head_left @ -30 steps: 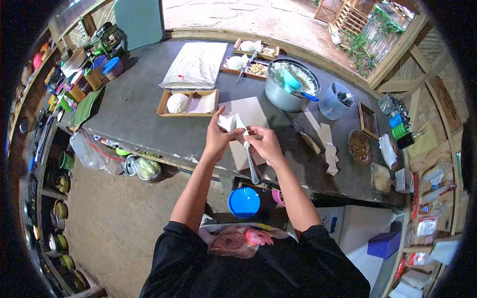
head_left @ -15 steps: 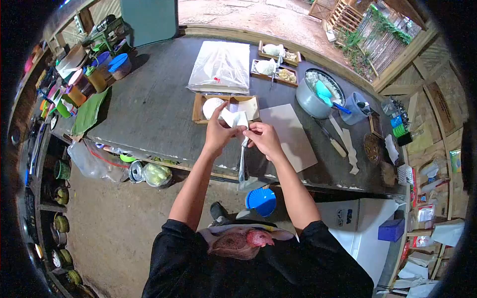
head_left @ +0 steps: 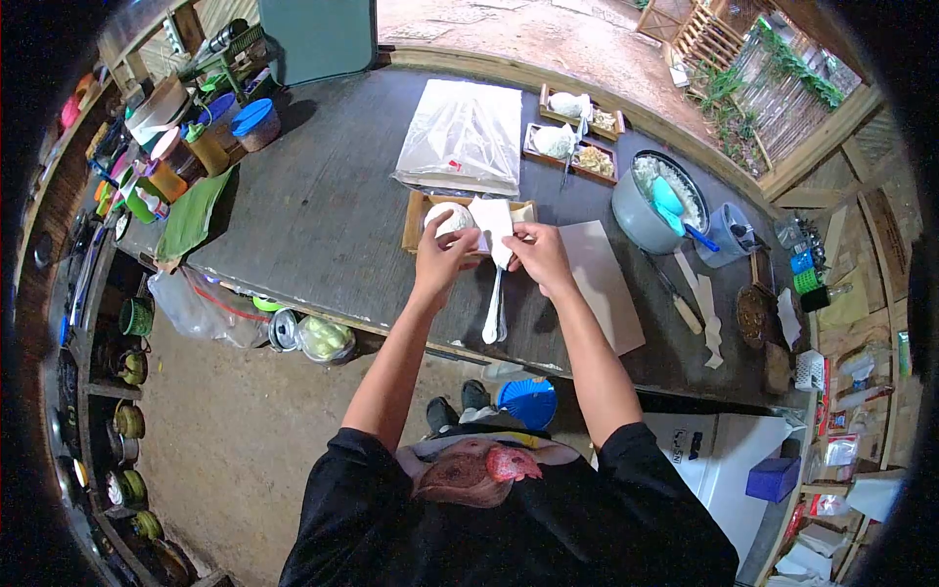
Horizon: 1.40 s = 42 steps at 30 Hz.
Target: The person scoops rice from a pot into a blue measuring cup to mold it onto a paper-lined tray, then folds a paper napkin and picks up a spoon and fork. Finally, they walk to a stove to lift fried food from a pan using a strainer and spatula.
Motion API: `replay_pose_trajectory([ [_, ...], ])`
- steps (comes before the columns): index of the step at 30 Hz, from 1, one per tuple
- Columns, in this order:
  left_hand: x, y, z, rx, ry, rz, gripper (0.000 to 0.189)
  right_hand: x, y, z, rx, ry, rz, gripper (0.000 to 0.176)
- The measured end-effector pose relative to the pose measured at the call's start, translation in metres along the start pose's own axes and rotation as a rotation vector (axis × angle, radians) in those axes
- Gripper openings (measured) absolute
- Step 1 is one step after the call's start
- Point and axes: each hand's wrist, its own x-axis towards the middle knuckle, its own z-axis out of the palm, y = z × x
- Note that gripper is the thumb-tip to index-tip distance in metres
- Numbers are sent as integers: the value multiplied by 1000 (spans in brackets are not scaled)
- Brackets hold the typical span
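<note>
A white paper napkin (head_left: 492,223) is wrapped about the upper part of some metal cutlery (head_left: 496,311), whose handles point toward me. My right hand (head_left: 541,260) pinches the napkin's right edge close to where the handles come out. On the other side my left hand (head_left: 445,259) is open, thumb and fingers apart, right beside the napkin. Behind both hands stands a wooden tray (head_left: 416,223) with a white rice mound (head_left: 452,217) in its left part. The napkin overlaps the tray's right part in this view.
Farther back lie a plastic-wrapped pack (head_left: 460,137) and two filled wooden trays (head_left: 572,152). To the right are a pot of rice (head_left: 650,230), a knife (head_left: 685,311) and a flat sheet (head_left: 602,284). Bottles (head_left: 205,152) and a banana leaf (head_left: 196,217) stand at left.
My left hand has come off the napkin and opened, moving left of it. The napkin and cutlery now lie straighter, handles toward me. The whole view has shifted slightly.
</note>
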Motion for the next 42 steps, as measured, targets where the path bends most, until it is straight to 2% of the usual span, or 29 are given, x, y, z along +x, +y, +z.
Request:
replay_pose_trajectory([
  [1, 0, -3, 0, 77, 94, -5, 56, 6, 0, -2, -25, 24, 8, 17],
  [2, 0, -6, -3, 77, 94, -5, 56, 12, -1, -5, -51, 49, 17, 18],
  [4, -1, -8, -13, 535, 60, -42, 37, 23, 0, -5, -45, 65, 41, 19],
  [5, 0, -15, -13, 581, 102, -5, 30, 28, 0, -5, -54, 60, 27, 18],
  [6, 3, -23, -15, 580, 108, -10, 30, 33, 1, -5, -64, 54, 15, 17],
  [8, 9, -38, -20, 720, 84, 134, 36, 43, 4, 0, -96, 46, -9, 17],
  [10, 7, -36, -16, 766, 59, 102, 37, 51, 6, 5, -174, 60, -8, 18],
  [12, 12, -42, -17, 562, -30, 14, 38, 55, 7, 9, -219, 48, -3, 19],
  [16, 14, -49, -16, 369, -58, -66, 40, 61, 12, 19, -346, 64, -6, 18],
  [18, 20, -56, -22, 390, -71, -17, 41, 63, 12, 22, -376, 54, 0, 16],
  [21, 22, -50, -22, 432, -50, -71, 41, 65, 5, 28, -473, 35, -4, 14],
  [24, 28, -49, -23, 536, -23, -3, 41, 70, 6, 33, -582, 36, 9, 14],
  [26, 30, -46, -26, 703, -54, -45, 45, 76, 13, 36, -622, 46, 33, 17],
  [28, 29, -46, -24, 735, -37, 10, 43, 83, 27, 38, -692, 99, -63, 17],
  [29, 29, -45, -23, 768, -22, 67, 42, 88, 33, 38, -692, 98, -64, 17],
  [33, 23, -35, -18, 740, -68, 71, 36, 94, 37, 41, -742, 102, -79, 18],
  [36, 16, -25, -12, 896, -63, 105, 35, 94, 36, 45, -796, 86, -76, 18],
  [38, 13, -25, -10, 1008, 23, 151, 36, 93, 35, 46, -802, 71, -55, 19],
  [42, 12, -17, -8, 1081, 15, 106, 36, 94, 38, 47, -834, 62, -50, 21],
])
